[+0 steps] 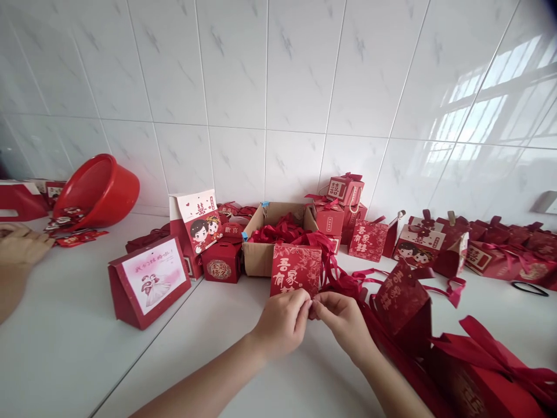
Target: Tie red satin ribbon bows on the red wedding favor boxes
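My left hand [282, 320] and my right hand [342, 322] meet fingertip to fingertip, both closed in a pinch. Between them a small dark red bit shows, too hidden to name. Right behind the fingers stands a red candy gift box [296, 264] with white lettering, its lower edge covered by my hands. Red ribbons [343, 281] trail down beside this box on the right. Behind it, a cardboard box [260, 258] holds a heap of red ribbon.
At left are a pink-fronted gift box [153, 278], a cartoon-couple box [198, 223] and a tipped red basin [115, 194] with packets. Another person's hand [24, 247] is at the far left. Gift boxes [368, 239] line the right; a ribboned box [491, 371] stands close.
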Demonstrator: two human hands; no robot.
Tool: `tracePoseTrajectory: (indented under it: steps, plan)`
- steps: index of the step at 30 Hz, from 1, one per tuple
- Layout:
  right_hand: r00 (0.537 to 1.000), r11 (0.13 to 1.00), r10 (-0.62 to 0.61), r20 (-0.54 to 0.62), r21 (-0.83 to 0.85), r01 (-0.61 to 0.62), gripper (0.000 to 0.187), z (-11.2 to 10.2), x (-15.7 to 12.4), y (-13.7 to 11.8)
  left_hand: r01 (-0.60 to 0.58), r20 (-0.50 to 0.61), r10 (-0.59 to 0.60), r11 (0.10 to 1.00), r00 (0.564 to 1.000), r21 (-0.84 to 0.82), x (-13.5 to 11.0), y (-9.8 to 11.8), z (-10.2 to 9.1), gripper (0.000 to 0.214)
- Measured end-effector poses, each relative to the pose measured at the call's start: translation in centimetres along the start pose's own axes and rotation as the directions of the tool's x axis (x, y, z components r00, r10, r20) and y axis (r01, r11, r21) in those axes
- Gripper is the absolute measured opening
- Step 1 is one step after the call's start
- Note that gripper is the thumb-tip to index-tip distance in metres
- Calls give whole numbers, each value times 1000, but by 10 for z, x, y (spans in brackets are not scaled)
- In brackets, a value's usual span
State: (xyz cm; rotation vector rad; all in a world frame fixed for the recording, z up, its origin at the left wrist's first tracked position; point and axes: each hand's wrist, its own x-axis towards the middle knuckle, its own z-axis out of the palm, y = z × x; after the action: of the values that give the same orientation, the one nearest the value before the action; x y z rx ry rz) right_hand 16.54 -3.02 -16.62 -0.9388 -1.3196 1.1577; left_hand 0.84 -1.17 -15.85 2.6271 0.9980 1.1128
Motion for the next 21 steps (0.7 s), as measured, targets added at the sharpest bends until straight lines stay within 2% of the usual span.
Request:
tracePoseTrajectory:
  steps: [3,6,9,12,16,21]
  plan:
    - [999,999,-45,-10,1,45,35,1,1,4,42,-5,-43,998,999,-44,-1,3,2,19]
    - [997,997,-73,-12,16,73,34,0,0,4,113,19,-112,971,994,-209,1,6,0,23]
    - [995,995,-103,10,12,103,29,-2,-1,0,208,80,-193,858,978,-470,4,6,-1,28]
    - [993,993,-119,22,22,118,25,-2,-3,-5,275,139,-243,725,960,-631,7,4,-1,30]
    - [994,992,-96,44,85,92,24,0,-4,-12,330,187,-287,610,939,-720,9,1,0,34]
    - [988,989,-96,119,119,82,25,-1,-3,-11,344,195,-302,586,933,-734,11,1,0,38]
